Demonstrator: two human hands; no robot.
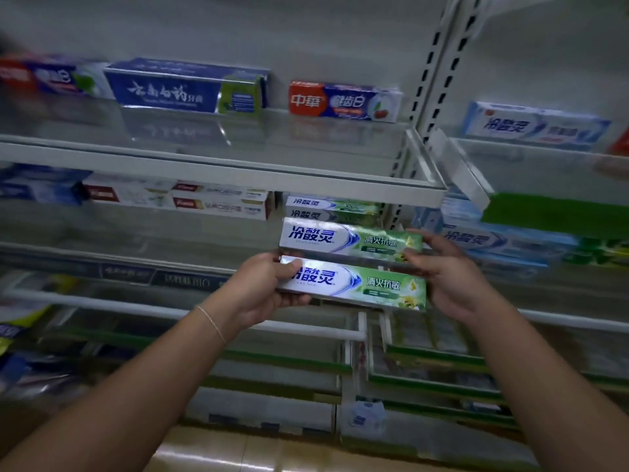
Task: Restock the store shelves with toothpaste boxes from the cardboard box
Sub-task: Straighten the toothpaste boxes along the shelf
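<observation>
Two white-and-green toothpaste boxes are held in front of the middle shelf [221, 172]. My left hand [262, 287] grips the left end of the lower box [354, 284], thumb on its front face. My right hand [442, 270] holds the right ends of the lower box and the upper box [347, 238], fingers curled round them. Behind the upper box, two more boxes of the same kind [326, 207] are stacked on the shelf. The cardboard box is out of view.
The top shelf carries a blue box [183, 86] and a red-and-blue box [343, 102]. Red-and-white boxes [218, 202] lie left of the green ones. The neighbouring bay at the right holds blue boxes [534, 126]. Lower shelves with green rails [425, 379] run below.
</observation>
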